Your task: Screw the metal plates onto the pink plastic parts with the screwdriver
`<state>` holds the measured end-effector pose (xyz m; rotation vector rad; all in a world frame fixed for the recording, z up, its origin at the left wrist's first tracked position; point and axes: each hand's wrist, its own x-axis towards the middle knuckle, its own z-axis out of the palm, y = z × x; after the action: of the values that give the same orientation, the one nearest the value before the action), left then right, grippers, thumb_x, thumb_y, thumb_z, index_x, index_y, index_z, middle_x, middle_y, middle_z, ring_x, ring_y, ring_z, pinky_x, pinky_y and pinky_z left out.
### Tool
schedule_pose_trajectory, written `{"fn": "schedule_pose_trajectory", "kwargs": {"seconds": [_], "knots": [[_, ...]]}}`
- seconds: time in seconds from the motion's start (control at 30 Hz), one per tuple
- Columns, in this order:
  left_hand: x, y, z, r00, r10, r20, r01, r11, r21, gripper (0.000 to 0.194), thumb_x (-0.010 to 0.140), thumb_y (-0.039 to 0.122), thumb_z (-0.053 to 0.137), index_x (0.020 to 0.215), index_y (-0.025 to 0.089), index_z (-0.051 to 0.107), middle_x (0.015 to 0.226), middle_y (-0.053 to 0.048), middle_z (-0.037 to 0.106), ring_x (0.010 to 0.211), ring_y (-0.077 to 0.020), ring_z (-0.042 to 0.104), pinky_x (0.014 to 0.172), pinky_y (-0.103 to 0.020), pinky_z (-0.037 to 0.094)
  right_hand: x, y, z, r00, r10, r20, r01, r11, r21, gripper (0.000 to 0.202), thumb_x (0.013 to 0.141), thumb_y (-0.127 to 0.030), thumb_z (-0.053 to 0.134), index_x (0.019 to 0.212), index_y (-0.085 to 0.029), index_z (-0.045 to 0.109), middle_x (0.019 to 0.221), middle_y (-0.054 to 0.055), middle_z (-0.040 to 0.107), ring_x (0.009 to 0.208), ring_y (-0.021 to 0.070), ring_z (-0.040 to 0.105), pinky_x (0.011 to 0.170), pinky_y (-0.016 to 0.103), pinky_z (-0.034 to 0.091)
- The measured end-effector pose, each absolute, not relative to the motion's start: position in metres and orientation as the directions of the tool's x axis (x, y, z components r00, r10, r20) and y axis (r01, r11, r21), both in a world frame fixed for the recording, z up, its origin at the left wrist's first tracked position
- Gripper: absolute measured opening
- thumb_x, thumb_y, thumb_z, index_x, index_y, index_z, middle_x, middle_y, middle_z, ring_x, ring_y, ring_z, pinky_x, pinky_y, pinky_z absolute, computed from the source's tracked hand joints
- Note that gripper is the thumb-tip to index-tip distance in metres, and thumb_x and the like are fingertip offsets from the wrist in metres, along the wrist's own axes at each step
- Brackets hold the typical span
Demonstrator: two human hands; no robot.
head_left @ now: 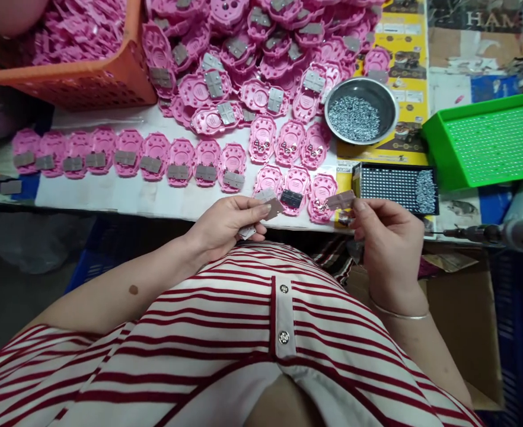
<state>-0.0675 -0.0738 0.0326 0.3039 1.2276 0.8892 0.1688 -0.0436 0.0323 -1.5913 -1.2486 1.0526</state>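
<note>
Plate [339, 200], grey metal, is pinched by one end between thumb and fingers of the right hand [392, 249]; the far end overlaps the edge of a pink casing [321, 185], nearest of the group. Contact or hovering: can't tell. End grip presumably leaves most of the plate sticking out and visible.

Left hand [223, 224] has its thumb pressed on a small fan of similar plates [274, 209], fingers curled under, just over the casing [268, 177] at the group's left. Count unclear, they overlap. Likely held as a stack so spares sit close to the other hand.

Between the hands, middle casing [297, 176] carries a dark plate [292, 198]. Three more casings behind, shiny contacts showing, no plate on them; probably set face-up to keep contacts accessible.

Row of casings [156, 147] along the left of the table [132, 196], each with a plate across its near end, apparently spaced out for order. Heap of casings [228, 12] behind, many plated.

Steel bowl [391, 112] of screws and black tray [386, 182], screws bunched at its right end, both near the right hand, likely for short reach. Driver [484, 233] lies at far right, tip leftward.
</note>
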Motion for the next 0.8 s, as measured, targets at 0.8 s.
{"fn": "schedule_pose_trajectory", "kwargs": {"seconds": [0.8], "knots": [[-0.062,-0.067,0.031,0.13,0.727,-0.675,-0.395,0.662,0.637,0.009,0.076,0.013,0.076,0.071,0.01,0.07,0.067,-0.003,0.068,0.049,-0.0072,0.06,0.046,-0.016,0.055,0.158,-0.048,0.018,-0.107,0.977,0.185,0.673,0.208,-0.709,0.033,0.088,-0.044,0.063,0.066,-0.019,0.062,0.063,0.001,0.059,0.059,0.0114,0.049,0.059,0.028,0.038]]}}
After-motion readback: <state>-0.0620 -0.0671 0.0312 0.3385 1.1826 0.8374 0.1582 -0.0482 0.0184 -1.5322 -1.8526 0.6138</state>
